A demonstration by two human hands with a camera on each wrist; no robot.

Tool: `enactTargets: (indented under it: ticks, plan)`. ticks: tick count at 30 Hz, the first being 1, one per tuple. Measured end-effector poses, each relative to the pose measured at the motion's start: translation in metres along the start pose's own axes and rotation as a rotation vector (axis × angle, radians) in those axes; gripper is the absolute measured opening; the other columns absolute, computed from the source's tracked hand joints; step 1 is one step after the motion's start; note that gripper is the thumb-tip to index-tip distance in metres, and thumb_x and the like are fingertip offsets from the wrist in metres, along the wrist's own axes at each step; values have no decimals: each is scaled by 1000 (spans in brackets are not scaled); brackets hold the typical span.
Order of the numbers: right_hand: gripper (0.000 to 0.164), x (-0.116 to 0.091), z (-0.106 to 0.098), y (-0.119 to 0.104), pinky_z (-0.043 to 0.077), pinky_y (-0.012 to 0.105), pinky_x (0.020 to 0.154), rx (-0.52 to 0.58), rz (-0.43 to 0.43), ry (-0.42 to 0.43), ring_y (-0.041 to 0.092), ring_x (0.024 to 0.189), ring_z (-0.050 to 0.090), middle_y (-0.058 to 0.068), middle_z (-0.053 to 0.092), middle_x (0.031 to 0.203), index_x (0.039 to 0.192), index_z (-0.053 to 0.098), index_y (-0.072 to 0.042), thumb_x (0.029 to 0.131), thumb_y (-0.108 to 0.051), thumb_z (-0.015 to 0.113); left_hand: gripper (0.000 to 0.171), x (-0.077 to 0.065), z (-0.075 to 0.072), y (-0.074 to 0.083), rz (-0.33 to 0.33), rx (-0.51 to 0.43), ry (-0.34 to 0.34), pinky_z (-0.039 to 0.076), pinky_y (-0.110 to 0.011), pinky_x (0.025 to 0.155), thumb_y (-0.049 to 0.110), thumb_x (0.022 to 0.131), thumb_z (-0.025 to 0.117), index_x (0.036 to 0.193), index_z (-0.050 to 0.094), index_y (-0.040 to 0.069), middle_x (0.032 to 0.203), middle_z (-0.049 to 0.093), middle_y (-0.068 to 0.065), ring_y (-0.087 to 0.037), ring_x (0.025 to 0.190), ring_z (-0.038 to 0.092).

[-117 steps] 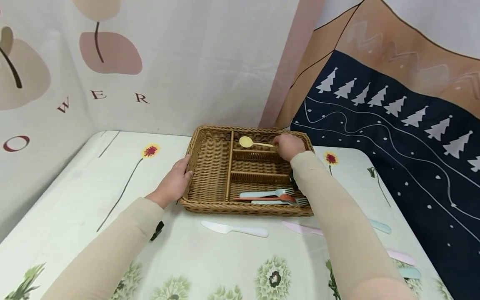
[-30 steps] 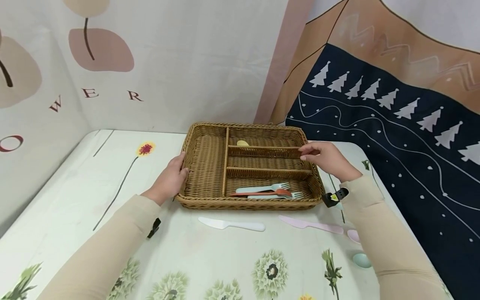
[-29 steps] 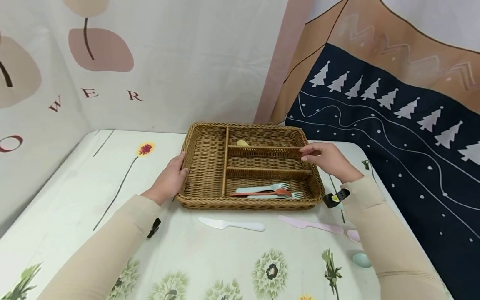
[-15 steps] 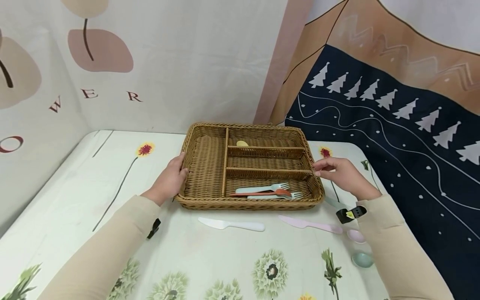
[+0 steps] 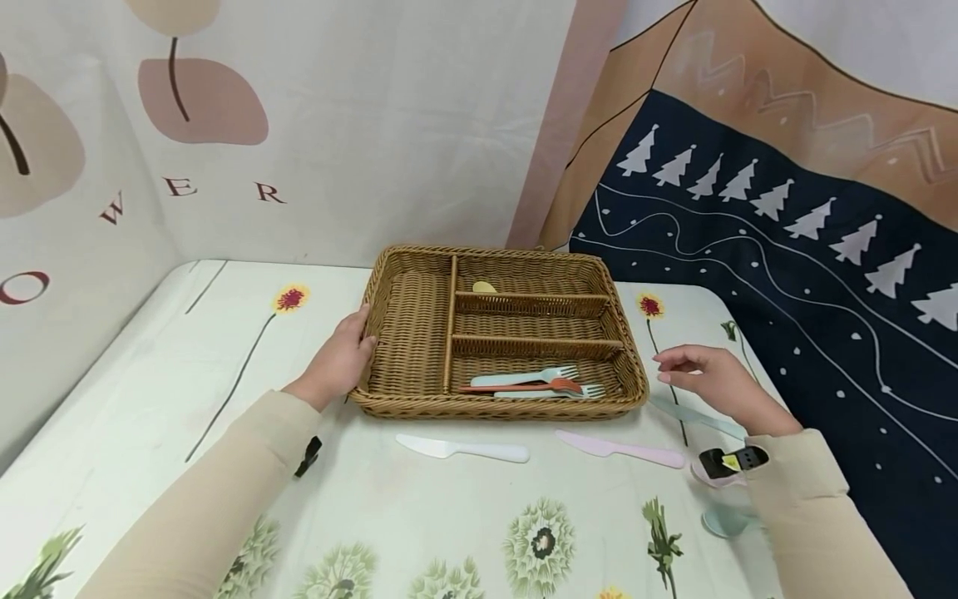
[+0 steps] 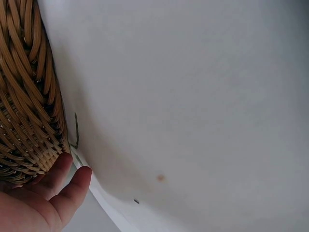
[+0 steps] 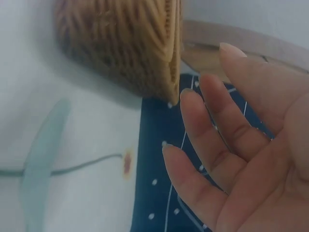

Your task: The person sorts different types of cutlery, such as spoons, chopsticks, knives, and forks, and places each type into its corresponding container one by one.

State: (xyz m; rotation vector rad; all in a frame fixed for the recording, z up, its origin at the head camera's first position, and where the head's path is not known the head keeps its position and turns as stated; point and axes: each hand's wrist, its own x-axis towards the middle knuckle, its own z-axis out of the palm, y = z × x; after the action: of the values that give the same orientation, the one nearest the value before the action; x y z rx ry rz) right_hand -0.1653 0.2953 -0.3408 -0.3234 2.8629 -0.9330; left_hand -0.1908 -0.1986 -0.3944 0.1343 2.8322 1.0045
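A brown wicker cutlery tray [image 5: 414,333] with a long left compartment and three stacked right ones stands on the table. My left hand [image 5: 335,356] grips its left side, thumb at the rim; in the left wrist view, fingers [image 6: 62,171] lie against the woven wall. My right hand [image 5: 707,378] is off the tray's right side, loosely curled with nothing in it, over a pale blue-green knife [image 5: 696,416]. A yellow spoon [image 5: 484,287] shows in the back right compartment, mostly hidden. Light blue forks [image 5: 524,376] and an orange utensil [image 5: 565,385] lie in the front one.
In front of the tray lie a white knife [image 5: 482,451] and a pink knife [image 5: 636,452]. A pink spoon [image 5: 703,476] and a pale green spoon [image 5: 722,522] lie by the right forearm. Patterned cloth [image 5: 718,216] hangs behind and right of the table.
My right hand lets go of the yellow spoon in the back compartment, then moves right and toward me, out past the tray's right rim. The left hand stays on the tray.
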Motion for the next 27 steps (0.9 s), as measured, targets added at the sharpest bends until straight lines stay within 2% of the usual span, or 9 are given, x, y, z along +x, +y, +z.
enactTargets:
  ticks: [6, 16, 22, 27]
  plan:
    - [29, -13, -1, 15, 50, 17, 69, 32, 46, 0, -1, 84, 55, 9, 69, 98, 115, 66, 4, 90, -11, 68, 60, 0, -1, 1, -10, 3, -5, 16, -59, 115, 16, 105, 30, 154, -2, 0, 157, 8, -28, -46, 143, 14]
    - [36, -36, -3, 38, 53, 19, 70, 17, 66, -56, -8, 87, 53, 19, 67, 109, 119, 64, 5, 89, -13, 69, 60, 0, -2, 1, -10, 0, -6, 16, -59, 115, 16, 106, 29, 154, -3, 0, 157, 8, -28, -46, 143, 13]
    - [37, -52, -9, 49, 49, 14, 73, 9, 124, -49, -12, 88, 52, 16, 66, 114, 120, 64, 2, 91, -20, 68, 61, -1, -2, 0, -13, -12, -13, 16, -60, 115, 16, 106, 29, 154, -4, 1, 157, 7, -28, -46, 143, 13]
    - [36, -66, -15, 60, 45, 10, 73, -17, 152, -62, -14, 87, 51, 14, 69, 110, 119, 65, 3, 90, -18, 69, 61, -1, -1, -1, -19, -9, -12, 17, -60, 115, 17, 106, 29, 154, -5, 3, 158, 7, -27, -46, 143, 13]
